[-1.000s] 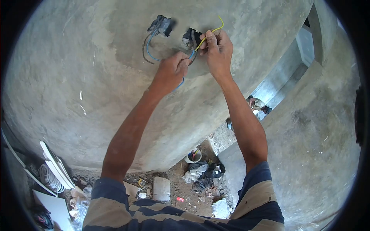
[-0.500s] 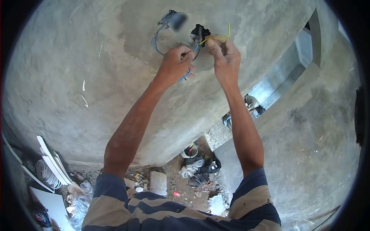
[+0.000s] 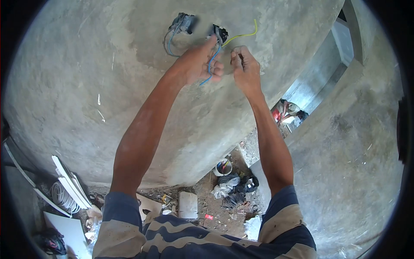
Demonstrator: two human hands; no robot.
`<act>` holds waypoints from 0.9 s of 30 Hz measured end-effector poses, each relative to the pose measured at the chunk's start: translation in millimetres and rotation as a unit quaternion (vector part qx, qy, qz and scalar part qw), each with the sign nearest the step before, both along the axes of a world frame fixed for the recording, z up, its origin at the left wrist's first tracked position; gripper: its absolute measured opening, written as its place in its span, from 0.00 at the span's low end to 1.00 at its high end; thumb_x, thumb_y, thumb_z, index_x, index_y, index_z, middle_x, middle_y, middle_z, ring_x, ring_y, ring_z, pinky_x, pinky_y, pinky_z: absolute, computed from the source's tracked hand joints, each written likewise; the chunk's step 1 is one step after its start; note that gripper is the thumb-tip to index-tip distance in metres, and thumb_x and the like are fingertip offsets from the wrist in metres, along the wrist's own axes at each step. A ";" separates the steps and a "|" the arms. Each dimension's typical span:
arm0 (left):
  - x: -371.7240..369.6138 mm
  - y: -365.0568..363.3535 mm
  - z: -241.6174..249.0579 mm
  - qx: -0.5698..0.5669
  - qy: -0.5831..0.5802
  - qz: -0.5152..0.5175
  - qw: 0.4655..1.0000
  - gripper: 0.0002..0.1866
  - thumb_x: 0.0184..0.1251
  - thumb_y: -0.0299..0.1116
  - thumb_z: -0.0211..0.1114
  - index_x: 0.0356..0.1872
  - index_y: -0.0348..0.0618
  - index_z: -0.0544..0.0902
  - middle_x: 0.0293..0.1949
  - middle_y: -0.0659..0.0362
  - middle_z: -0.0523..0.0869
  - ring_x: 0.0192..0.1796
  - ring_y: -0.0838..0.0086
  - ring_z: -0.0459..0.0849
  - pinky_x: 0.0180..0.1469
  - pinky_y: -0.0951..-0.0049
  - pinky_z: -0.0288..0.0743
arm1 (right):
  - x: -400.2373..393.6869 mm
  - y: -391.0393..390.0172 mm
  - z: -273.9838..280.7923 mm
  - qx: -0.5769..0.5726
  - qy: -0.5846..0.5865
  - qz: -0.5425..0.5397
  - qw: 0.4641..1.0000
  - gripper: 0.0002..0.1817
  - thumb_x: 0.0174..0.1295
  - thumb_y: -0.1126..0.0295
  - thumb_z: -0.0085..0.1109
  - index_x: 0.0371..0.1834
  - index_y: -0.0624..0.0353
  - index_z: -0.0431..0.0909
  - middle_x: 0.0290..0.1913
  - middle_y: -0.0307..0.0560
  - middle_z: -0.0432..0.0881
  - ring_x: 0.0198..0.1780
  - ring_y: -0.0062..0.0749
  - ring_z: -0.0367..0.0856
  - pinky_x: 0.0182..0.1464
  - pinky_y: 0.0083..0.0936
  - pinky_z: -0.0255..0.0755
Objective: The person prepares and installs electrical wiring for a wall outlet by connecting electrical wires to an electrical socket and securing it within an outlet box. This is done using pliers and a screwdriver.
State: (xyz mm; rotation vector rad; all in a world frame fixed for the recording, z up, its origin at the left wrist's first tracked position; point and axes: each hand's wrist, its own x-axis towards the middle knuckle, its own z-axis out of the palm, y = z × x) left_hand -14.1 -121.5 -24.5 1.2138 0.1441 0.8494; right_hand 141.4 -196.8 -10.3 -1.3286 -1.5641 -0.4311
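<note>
You face a bare plastered wall (image 3: pixel 142 116), mottled gray and lightly scuffed; its lower edge meets a rough dirt floor (image 3: pixel 206 198), and past its right edge a bright opening (image 3: pixel 317 93) stands before a second plastered surface (image 3: pixel 340 151). Well above the wall's lower edge, two recessed boxes show ragged rims: the left box (image 3: pixel 177 22), grayish, with looped wires (image 3: pixel 169 45) hanging out, and the right box (image 3: pixel 222 33), black. From the right box a smooth blue wire (image 3: pixel 210 65) drops in a wavy line, and a yellow wire (image 3: pixel 245 35) bends rightward, its free end turned up.

Your left hand (image 3: pixel 199 62) is just below the right box, fingers loosely spread, the blue wire running down across them. Your right hand (image 3: pixel 246 67) is below the yellow wire and apart from it, fingers curled and thumb pressed to the forefinger; you cannot tell here whether anything thin is pinched there.

By the wall's lower left corner lie straight white strips (image 3: pixel 71 183) and a round white coil (image 3: pixel 62 196). Near its lower right corner are a pale bucket (image 3: pixel 222 172) and crumpled black plastic (image 3: pixel 248 183). A small red scrap (image 3: pixel 209 217) bears pale marks too small to read.
</note>
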 end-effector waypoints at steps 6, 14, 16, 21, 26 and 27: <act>16.5 12.8 8.0 0.104 0.080 0.087 0.988 0.24 0.66 0.56 0.63 0.38 0.40 0.81 0.32 0.58 0.82 0.24 0.83 0.72 0.21 0.84 0.61 | 5.1 -7.9 14.4 -0.007 -0.185 -0.061 0.981 0.08 0.68 0.66 0.56 0.41 0.59 0.76 0.24 0.54 0.77 0.25 0.48 0.76 0.31 0.35 0.69; 21.7 20.3 -7.4 0.078 0.003 0.077 0.994 0.18 0.68 0.44 0.61 0.35 0.35 0.82 0.30 0.57 0.85 0.22 0.83 0.68 0.22 0.77 0.59 | 0.1 -8.3 36.7 -0.127 -0.361 -0.151 0.912 0.07 0.65 0.68 0.54 0.44 0.49 0.80 0.34 0.52 0.83 0.37 0.55 0.81 0.38 0.46 0.73; 26.6 26.3 -20.7 0.200 0.022 0.162 0.966 0.17 0.69 0.42 0.61 0.36 0.34 0.81 0.28 0.55 0.85 0.23 0.76 0.73 0.26 0.72 0.64 | 8.0 -7.4 46.2 -0.133 -0.388 -0.146 0.900 0.08 0.64 0.69 0.54 0.44 0.48 0.80 0.35 0.51 0.83 0.38 0.55 0.81 0.39 0.45 0.74; 42.5 34.7 -46.4 0.412 -0.036 0.384 0.826 0.12 0.71 0.36 0.58 0.37 0.35 0.78 0.27 0.46 0.82 0.31 0.50 0.80 0.35 0.57 0.71 | 29.8 7.3 105.1 -0.066 -0.523 -0.099 0.844 0.07 0.66 0.65 0.55 0.42 0.52 0.80 0.37 0.51 0.83 0.41 0.55 0.80 0.43 0.43 0.74; 46.5 41.3 -58.2 0.420 -0.081 0.437 0.791 0.10 0.74 0.33 0.53 0.36 0.37 0.79 0.19 0.54 0.77 0.22 0.67 0.78 0.30 0.67 0.72 | 13.4 -3.1 185.4 -0.117 -0.577 -0.227 0.776 0.12 0.67 0.60 0.57 0.44 0.55 0.81 0.35 0.54 0.82 0.39 0.54 0.80 0.44 0.42 0.73; 47.0 38.9 -58.6 0.413 -0.084 0.431 0.798 0.10 0.74 0.33 0.53 0.36 0.37 0.79 0.19 0.54 0.77 0.22 0.67 0.78 0.30 0.67 0.72 | 13.1 -1.0 188.4 -0.110 -0.586 -0.210 0.775 0.12 0.67 0.61 0.57 0.45 0.56 0.80 0.33 0.56 0.81 0.38 0.54 0.79 0.44 0.41 0.72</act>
